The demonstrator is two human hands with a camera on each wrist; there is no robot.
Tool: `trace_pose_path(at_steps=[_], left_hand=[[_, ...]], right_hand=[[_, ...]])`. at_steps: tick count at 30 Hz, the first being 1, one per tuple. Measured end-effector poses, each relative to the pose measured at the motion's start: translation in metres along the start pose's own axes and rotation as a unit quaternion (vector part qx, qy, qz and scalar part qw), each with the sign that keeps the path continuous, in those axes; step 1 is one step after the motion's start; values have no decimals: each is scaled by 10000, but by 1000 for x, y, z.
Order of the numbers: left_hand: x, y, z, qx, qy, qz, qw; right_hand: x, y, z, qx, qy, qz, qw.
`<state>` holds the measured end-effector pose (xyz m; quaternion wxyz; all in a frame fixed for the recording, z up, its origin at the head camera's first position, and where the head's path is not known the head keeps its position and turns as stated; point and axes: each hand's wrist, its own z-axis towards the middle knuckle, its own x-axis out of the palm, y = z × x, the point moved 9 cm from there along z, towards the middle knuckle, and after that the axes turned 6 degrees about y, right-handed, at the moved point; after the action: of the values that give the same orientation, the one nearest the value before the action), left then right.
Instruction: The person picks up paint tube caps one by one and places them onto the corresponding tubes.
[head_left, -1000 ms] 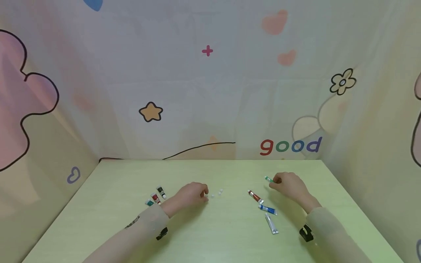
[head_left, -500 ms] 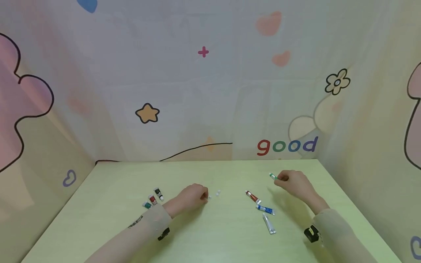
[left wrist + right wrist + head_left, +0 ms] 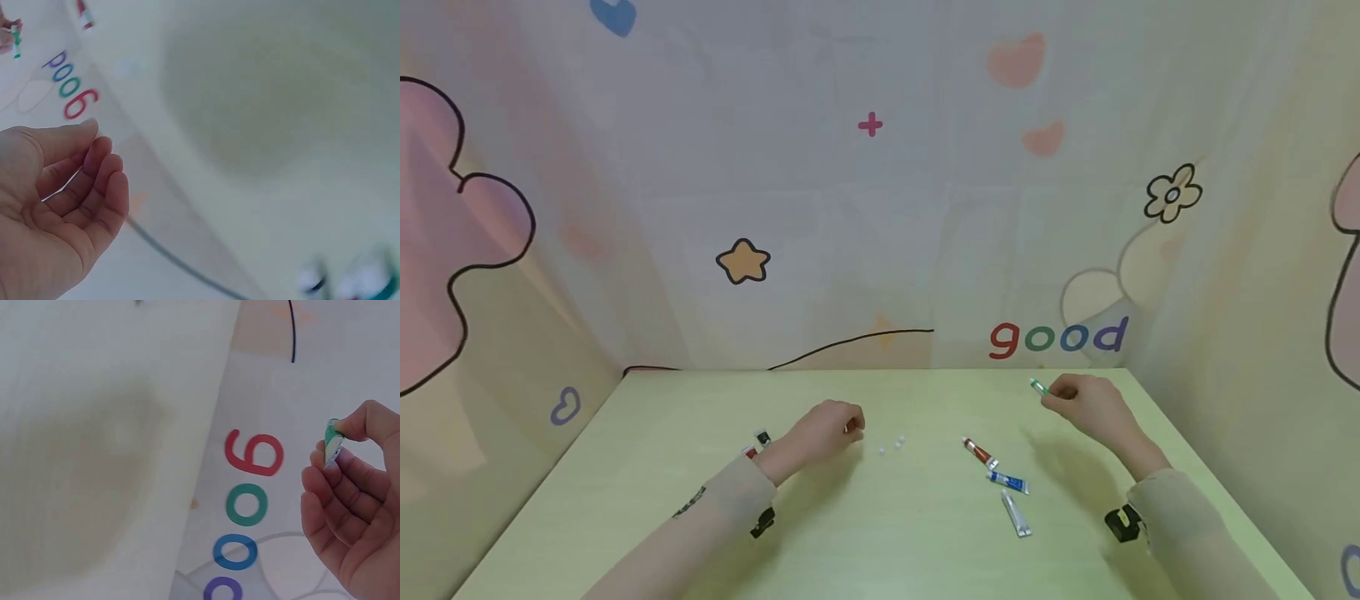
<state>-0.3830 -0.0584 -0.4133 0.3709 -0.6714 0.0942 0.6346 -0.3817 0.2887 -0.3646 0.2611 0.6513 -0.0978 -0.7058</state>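
My right hand point(image 3: 1092, 408) is raised above the right rear of the table, pinching a small green-and-white paint tube point(image 3: 1038, 387) between thumb and fingers. In the right wrist view, that tube point(image 3: 334, 442) stands out from the fingertips. Left of the table's middle my left hand point(image 3: 820, 435) hovers, thumb and index tips together. A tiny pale bit, apparently a white cap point(image 3: 99, 133), shows at the pinch in the left wrist view; fingers mostly hide it. Several small white caps point(image 3: 899, 443) lie just right of that hand.
Right of centre lie a brown-red paint tube point(image 3: 980, 452), a blue one point(image 3: 1008, 482) and a silver one point(image 3: 1017, 512). By the left wrist, a black tube point(image 3: 763, 437) and a red tube point(image 3: 750, 452) are partly covered. A printed cloth point(image 3: 820, 283) backs the table point(image 3: 910, 533).
The left hand has come together at the fingertips beside the caps, then drawn up and left, away from them. The right hand has moved right and farther back with the green tube.
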Motion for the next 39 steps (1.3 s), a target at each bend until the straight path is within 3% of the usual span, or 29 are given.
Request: trace_pose_path(at_steps=[6, 11, 14, 21, 26, 32, 39], left_hand=[[-47, -8, 2, -88, -332, -143, 9993], [-93, -16, -9, -143, -827, -311, 9960], [-110, -18, -17, -142, -1062, -392, 9935], [-121, -23, -27, -78, -1364, -735, 9879], [-124, -32, -34, -15, -1538, -962, 9834], [-132, -49, -44, 211, -1831, -1225, 9752], [-137, -80, -60, 750, -2229, -1412, 9616]], right_hand=[[-33, 7, 0, -53, -217, 76, 9997], [-54, 13, -2, -48, -307, 106, 9995], [-60, 19, -8, -23, -355, 16, 9994], [-52, 44, -20, -282, -365, 37, 9989], [-49, 67, -26, -845, -687, 41, 9940], [-47, 96, -33, -1432, -860, 70, 9859], [-41, 131, -41, -1985, -1008, -15, 9749]])
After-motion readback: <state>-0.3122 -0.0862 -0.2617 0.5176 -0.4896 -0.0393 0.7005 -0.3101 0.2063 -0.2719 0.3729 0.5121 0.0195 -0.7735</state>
